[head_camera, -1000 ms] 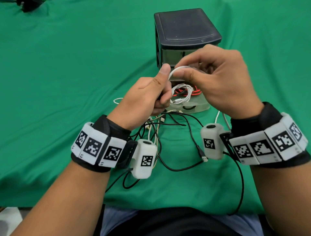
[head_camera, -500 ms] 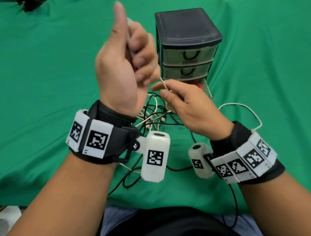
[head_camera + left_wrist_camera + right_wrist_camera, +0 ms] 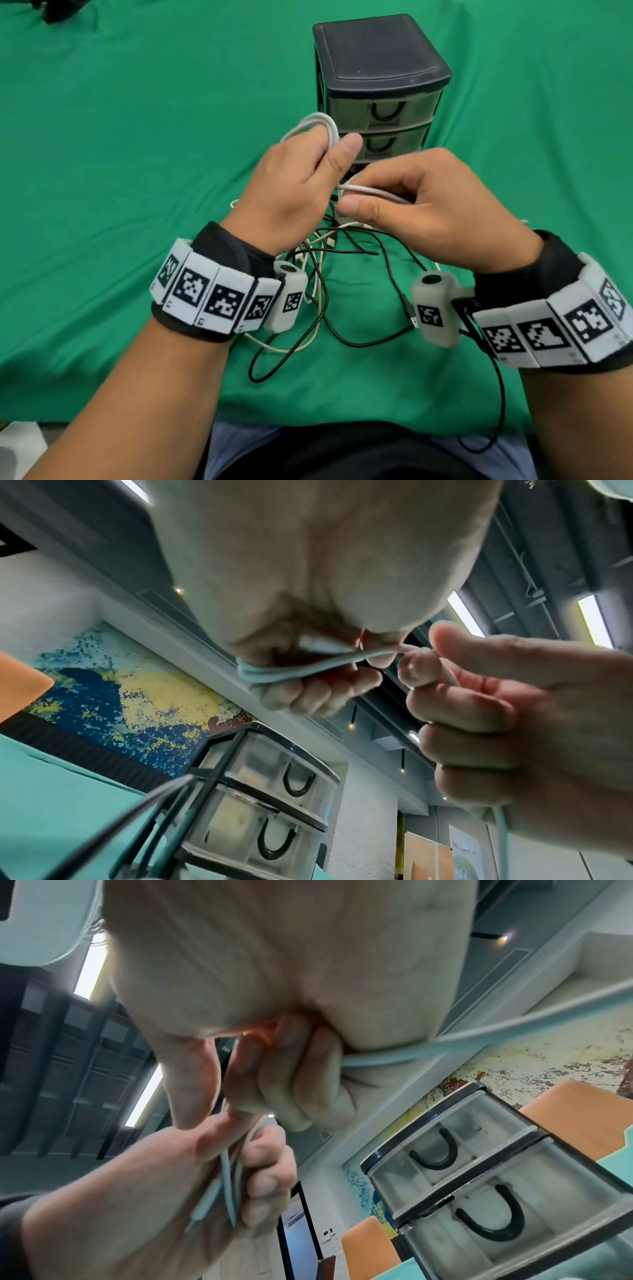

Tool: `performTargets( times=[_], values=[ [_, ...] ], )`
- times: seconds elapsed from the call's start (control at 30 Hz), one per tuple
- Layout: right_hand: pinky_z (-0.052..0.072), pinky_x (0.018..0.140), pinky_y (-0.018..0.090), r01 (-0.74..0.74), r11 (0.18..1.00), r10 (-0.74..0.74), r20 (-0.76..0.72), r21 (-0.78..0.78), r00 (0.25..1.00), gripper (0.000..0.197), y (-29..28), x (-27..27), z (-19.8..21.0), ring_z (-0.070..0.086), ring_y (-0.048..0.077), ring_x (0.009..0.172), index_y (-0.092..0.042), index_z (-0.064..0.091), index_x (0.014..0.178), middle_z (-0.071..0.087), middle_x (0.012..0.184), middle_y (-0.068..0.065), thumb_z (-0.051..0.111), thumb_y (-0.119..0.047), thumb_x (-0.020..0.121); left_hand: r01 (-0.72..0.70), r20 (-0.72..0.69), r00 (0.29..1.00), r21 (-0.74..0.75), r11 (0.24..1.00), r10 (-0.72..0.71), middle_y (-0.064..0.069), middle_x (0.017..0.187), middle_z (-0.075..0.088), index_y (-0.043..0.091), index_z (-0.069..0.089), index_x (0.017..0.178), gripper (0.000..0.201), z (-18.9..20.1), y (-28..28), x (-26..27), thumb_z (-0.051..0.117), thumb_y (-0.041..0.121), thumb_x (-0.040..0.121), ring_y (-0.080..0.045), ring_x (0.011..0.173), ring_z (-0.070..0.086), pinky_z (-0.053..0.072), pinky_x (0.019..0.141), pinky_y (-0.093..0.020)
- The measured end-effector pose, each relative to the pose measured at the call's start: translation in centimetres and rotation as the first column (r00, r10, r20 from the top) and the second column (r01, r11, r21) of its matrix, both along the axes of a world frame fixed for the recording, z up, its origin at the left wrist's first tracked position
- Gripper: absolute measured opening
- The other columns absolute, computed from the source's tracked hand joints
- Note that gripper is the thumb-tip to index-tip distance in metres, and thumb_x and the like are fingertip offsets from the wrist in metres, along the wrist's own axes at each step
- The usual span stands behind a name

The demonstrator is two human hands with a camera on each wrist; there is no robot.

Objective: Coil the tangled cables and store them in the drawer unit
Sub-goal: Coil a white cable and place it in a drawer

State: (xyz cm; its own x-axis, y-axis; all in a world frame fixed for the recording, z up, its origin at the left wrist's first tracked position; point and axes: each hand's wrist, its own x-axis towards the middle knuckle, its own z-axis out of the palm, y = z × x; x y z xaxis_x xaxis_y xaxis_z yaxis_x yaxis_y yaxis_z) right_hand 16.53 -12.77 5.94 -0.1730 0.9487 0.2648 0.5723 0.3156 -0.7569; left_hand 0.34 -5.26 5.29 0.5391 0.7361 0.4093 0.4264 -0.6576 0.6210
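Observation:
My left hand (image 3: 334,149) grips several loops of a white cable (image 3: 313,124) in front of the black drawer unit (image 3: 376,65). The loops (image 3: 270,674) run across its curled fingers in the left wrist view. A strand of the same cable (image 3: 371,191) runs to my right hand (image 3: 352,193), which pinches it between thumb and forefinger just right of the left hand. In the right wrist view that cable (image 3: 455,1045) trails off to the right from under the palm. The unit's top two clear drawers (image 3: 383,113) are closed; my hands hide the bottom one.
A tangle of black and white cables (image 3: 322,260) lies on the green cloth (image 3: 120,171) under my wrists, a black USB plug (image 3: 410,313) among them. One black cable (image 3: 500,394) runs off the table's near edge at the right. A dark object (image 3: 58,10) sits far left.
My left hand, raised high half a second ago, has come down in front of the drawers with the white loops. My right hand has moved up beside it, still on the strand.

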Motion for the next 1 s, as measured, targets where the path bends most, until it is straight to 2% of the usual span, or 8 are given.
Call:
performTargets(
  times=[0.23,0.37,0.47,0.6,0.67,0.73,0.87,1.0],
  values=[
    [0.046,0.061,0.036,0.000,0.998,0.006,-0.113,0.058,0.994,0.008,-0.1,0.3,0.5,0.061,0.025,0.066,-0.013,0.077,0.088,0.072,0.073,0.006,0.071,-0.019,0.088,0.115,0.070,0.993,-0.290,0.950,-0.099,0.009,0.046,0.034,0.021,0.036,0.049,0.059,-0.1,-0.4,0.2,0.031,0.052,0.098,-0.011,0.048,0.031,0.026,0.051,-0.030],
    [0.041,0.052,0.036,0.153,0.968,-0.121,-0.164,0.198,0.979,0.025,0.7,0.4,0.3,0.053,0.024,0.056,-0.008,0.074,0.082,0.067,0.066,0.012,0.081,-0.033,0.080,0.235,0.249,0.960,-0.458,0.857,-0.130,0.004,0.045,0.021,0.014,0.026,0.048,0.064,-0.2,-1.0,0.3,0.034,0.057,0.094,-0.019,0.042,0.018,0.017,0.044,-0.023],
    [0.046,0.055,0.042,0.243,0.940,-0.191,-0.224,0.240,0.956,0.028,1.1,0.5,0.3,0.059,0.032,0.062,-0.009,0.076,0.080,0.070,0.069,0.015,0.084,-0.035,0.075,0.330,0.361,0.921,-0.524,0.785,-0.146,0.002,0.044,0.017,0.017,0.026,0.047,0.058,0.3,-1.5,0.5,0.035,0.044,0.097,-0.016,0.040,0.014,0.015,0.041,-0.018],
    [0.037,0.057,0.023,0.223,0.943,-0.139,-0.318,0.246,0.938,0.007,1.2,0.0,-0.1,0.048,0.010,0.061,-0.022,0.076,0.089,0.064,0.069,0.018,0.075,-0.027,0.085,0.454,0.475,0.861,-0.552,0.699,-0.184,0.003,0.042,0.017,0.018,0.024,0.047,0.056,1.2,-1.9,0.5,0.030,0.041,0.098,-0.015,0.037,0.014,0.012,0.042,-0.021],
    [0.039,0.059,0.027,0.152,0.963,-0.073,-0.325,0.225,0.943,0.012,1.5,-0.4,-0.6,0.049,0.017,0.062,-0.024,0.074,0.086,0.059,0.068,0.024,0.065,-0.025,0.093,0.514,0.508,0.832,-0.558,0.651,-0.222,0.004,0.041,0.020,0.017,0.023,0.048,0.057,1.5,-1.9,0.4,0.026,0.042,0.099,-0.015,0.036,0.015,0.011,0.041,-0.024],
    [0.043,0.062,0.040,0.087,0.982,-0.020,-0.368,0.167,0.930,0.023,1.8,-0.6,-1.1,0.055,0.029,0.065,-0.022,0.073,0.086,0.061,0.071,0.024,0.056,-0.030,0.098,0.564,0.544,0.803,-0.565,0.602,-0.242,0.006,0.040,0.023,0.017,0.022,0.049,0.056,1.7,-1.9,0.4,0.021,0.044,0.099,-0.014,0.035,0.015,0.009,0.040,-0.026],
    [0.035,0.060,0.036,0.104,0.990,-0.062,-0.360,0.099,0.931,0.037,2.0,-1.1,-1.8,0.040,0.017,0.064,-0.004,0.059,0.079,0.045,0.068,0.012,0.043,-0.027,0.103,0.685,0.670,0.697,-0.516,0.515,-0.256,0.006,0.040,0.022,0.017,0.022,0.050,0.056,2.1,-2.1,0.3,0.016,0.039,0.101,-0.012,0.033,0.016,0.009,0.037,-0.029],
    [0.031,0.052,0.034,0.038,0.997,-0.011,-0.379,0.065,0.925,0.033,1.7,-2.4,-2.4,0.037,0.016,0.058,-0.030,0.058,0.084,0.044,0.063,0.019,0.039,-0.015,0.105,0.793,0.796,0.555,-0.418,0.444,-0.242,0.002,0.043,0.021,0.018,0.028,0.051,0.060,3.2,-2.1,0.4,0.005,0.044,0.100,-0.013,0.034,0.020,0.012,0.040,-0.031]
  ],
)
